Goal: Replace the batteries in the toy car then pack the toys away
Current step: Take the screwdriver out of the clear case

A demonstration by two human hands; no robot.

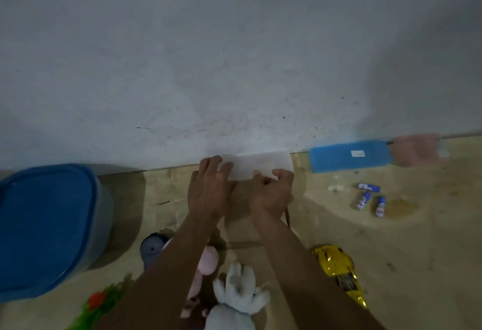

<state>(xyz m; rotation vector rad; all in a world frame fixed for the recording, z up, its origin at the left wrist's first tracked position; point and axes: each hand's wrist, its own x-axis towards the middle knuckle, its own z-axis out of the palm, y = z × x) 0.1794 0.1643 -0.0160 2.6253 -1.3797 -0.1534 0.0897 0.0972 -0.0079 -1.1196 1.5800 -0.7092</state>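
My left hand [208, 189] and my right hand [273, 191] reach to a flat white sheet [260, 164] lying at the foot of the wall. The left fingertips press on its left end. The right hand's curled fingers and thumb pinch its near edge. A shiny yellow toy car [336, 269] lies on the floor to the right of my right forearm. Three small blue and white batteries [367, 198] lie loose further right. Plush toys, a white one [240, 293] and a pink one [206, 264], lie between my forearms.
A big container with a blue lid [47, 225] stands at the left. A blue pad [349, 156] and a pink thing [417, 149] lie along the wall at the right. A green toy [104, 301] and a grey round object [151, 249] lie near my left arm.
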